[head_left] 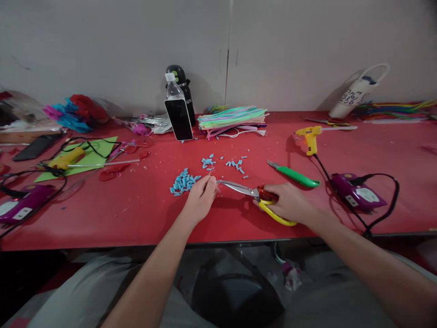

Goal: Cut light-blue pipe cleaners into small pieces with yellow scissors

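My right hand is closed round the red and yellow handles of a pair of scissors. The blades point left, and their tips meet the fingers of my left hand. Those left fingers are pinched together; whatever they hold is hidden or too small to name. Just left of them lies a heap of short light-blue pieces on the red tabletop. More loose blue pieces are scattered behind the hand, and a few others lie beyond the blades.
A green utility knife and a yellow glue gun lie to the right, near a purple power strip. Behind are a bundle of pastel pipe cleaners, a phone leaning on a bottle, and a white tumbler. Another glue gun rests left.
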Demonstrator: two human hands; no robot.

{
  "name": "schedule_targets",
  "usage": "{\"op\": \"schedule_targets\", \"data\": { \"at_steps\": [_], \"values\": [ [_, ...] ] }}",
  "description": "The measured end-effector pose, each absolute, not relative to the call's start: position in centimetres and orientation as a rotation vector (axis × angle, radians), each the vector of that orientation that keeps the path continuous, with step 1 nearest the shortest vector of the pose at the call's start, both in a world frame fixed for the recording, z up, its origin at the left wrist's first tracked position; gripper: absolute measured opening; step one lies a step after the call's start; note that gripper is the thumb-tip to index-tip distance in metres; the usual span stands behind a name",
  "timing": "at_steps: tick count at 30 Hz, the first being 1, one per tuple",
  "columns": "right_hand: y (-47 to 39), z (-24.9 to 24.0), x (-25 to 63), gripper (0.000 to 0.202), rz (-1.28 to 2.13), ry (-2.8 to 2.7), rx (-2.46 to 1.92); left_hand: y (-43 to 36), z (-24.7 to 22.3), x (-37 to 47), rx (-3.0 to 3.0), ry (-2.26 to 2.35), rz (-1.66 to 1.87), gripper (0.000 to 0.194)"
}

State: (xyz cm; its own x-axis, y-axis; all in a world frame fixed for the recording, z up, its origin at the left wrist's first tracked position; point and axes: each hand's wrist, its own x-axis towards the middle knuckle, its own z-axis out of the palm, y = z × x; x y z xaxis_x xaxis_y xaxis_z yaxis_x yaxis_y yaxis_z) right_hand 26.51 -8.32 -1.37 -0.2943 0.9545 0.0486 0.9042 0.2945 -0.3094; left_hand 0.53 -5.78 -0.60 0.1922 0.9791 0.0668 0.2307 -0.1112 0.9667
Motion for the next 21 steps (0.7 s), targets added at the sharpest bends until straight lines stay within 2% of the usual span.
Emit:
{"op": "schedule_targets", "data": {
  "at_steps": [21],
  "values": [
    [-8.25, -1.36, 26.33, 0.032, 0.332, -2.295, -1.722, -5.77, -0.47, 0.40, 1.457, 1.152, 1.055, 0.032]
  ]
}}
